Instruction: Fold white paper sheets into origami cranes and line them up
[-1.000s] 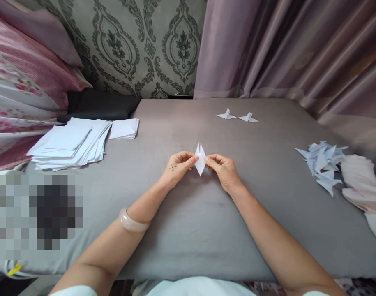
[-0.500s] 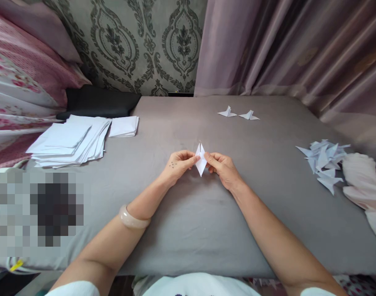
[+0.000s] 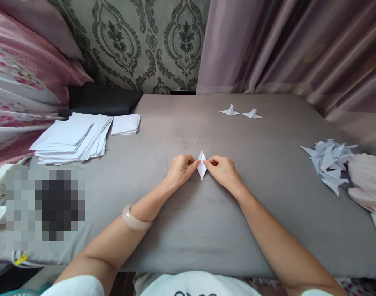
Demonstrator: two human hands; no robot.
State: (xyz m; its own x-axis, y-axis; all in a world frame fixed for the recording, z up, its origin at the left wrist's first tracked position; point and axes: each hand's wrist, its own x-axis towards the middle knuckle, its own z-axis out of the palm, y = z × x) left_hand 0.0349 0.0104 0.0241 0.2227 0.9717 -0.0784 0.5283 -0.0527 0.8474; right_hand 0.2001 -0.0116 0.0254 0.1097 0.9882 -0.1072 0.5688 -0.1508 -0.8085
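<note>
Between my two hands is a small piece of white folded paper (image 3: 201,168), shaped like a narrow upright diamond with a crease down its upper half. My left hand (image 3: 184,167) pinches its left corner between thumb and fingers. On the opposite side, my right hand (image 3: 222,169) grips the right corner the same way. Both hands are low over the grey cloth surface (image 3: 181,222), near its middle. The undersides of the fingers are hidden.
Stacked white paper sheets (image 3: 70,137) lie at the left, beside a smaller paper stack (image 3: 125,124). Two folded paper birds (image 3: 252,114) stand at the back. A heap of folded paper birds (image 3: 329,158) lies at the right by a pale cloth (image 3: 365,176). A black cushion-like object (image 3: 104,98) sits back left.
The upper points of the folded paper, split by a gap before, now sit together. Both hands have come slightly nearer me, and the right hand has turned so its back shows more.
</note>
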